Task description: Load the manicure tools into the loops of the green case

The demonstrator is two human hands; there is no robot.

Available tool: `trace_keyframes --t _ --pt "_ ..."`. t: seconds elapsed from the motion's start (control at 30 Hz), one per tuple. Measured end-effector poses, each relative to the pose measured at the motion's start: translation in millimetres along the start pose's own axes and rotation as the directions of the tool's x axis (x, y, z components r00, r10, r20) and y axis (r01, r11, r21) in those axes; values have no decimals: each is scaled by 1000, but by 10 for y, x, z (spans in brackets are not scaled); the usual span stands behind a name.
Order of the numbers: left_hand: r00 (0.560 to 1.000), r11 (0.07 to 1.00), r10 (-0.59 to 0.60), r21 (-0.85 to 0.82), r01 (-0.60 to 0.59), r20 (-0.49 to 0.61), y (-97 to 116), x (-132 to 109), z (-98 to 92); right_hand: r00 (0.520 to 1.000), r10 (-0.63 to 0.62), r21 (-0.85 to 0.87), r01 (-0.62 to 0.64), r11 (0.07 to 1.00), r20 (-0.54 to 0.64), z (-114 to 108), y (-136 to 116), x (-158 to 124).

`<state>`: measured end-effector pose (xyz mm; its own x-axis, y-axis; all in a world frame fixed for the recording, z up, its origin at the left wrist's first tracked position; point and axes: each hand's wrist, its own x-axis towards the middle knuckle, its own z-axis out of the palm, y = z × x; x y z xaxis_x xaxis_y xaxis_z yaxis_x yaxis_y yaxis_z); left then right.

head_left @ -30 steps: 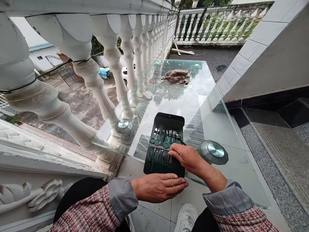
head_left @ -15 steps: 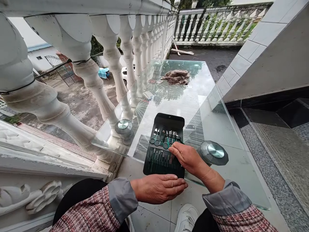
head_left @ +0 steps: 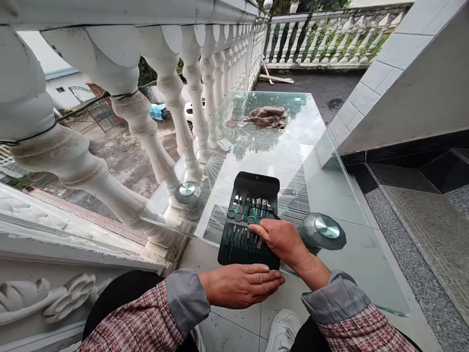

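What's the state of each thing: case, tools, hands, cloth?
tool case: open, flat on glass table.
scissors: seated in upper row.
lower-row tools: in their slots.
left hand: flat, palm down, at case's near edge.
right hand: fingertips on lower-row tools, grip unclear.
cloth: crumpled, at table's far end.

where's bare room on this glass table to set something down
The glass table is bare between the tool case and the brown cloth, and right of the case. Crowded at the near edge: case, right hand, left hand, metal disc.
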<state>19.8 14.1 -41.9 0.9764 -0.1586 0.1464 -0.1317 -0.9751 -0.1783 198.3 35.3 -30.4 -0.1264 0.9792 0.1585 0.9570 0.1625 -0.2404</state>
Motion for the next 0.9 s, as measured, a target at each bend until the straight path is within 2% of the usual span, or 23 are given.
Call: trace_keyframes --t 0.27,0.47,0.7,0.9 --pt "999 997 -37 65 36 17 12 -7 31 999 -2 -47 4 999 40 -24 3 59" --pt "1000 984 17 180 -17 -1 6 -46 70 999 10 -40 -8 999 41 -12 12 73" --pt "1000 969 7 248 1 -30 9 -33 48 997 45 -10 -44 999 64 -15 50 106" --pt "977 955 98 294 -39 -190 -100 -47 -52 986 86 -8 -85 996 142 -105 -22 122"
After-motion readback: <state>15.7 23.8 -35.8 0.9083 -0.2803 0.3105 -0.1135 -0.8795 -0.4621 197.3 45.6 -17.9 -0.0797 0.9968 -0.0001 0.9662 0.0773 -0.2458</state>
